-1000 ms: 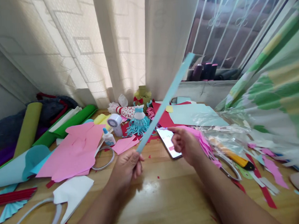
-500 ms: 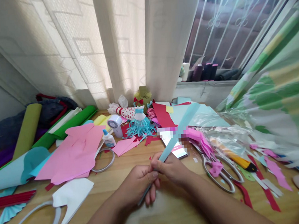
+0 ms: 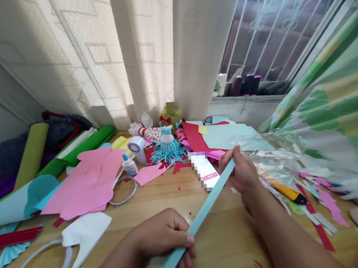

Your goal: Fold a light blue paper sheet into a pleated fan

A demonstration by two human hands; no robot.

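Observation:
A long light-blue paper strip [image 3: 208,205] runs diagonally between my two hands over the wooden table. My left hand [image 3: 170,237] pinches it low down, thumb on top, and the strip's near end passes below toward the bottom edge of the view. Higher up on the right, my right hand [image 3: 240,170] grips the far end between thumb and fingers. Just beyond the strip lies a phone [image 3: 204,171] with a lit, partly blurred screen. Scissors [image 3: 278,200] are mostly hidden behind my right hand and forearm.
Pink paper sheets [image 3: 84,180], a glue bottle [image 3: 129,165] and a white handheld device [image 3: 137,148] are to the left. A blue-fringed paper figure [image 3: 167,149] stands behind. A yellow utility knife [image 3: 287,190] and paper scraps lie right. White headbands [image 3: 37,256] lie at left.
My hands were together on the strip. My right hand has moved up and right to its far end, while my left hand holds it lower, so the strip now spans between them.

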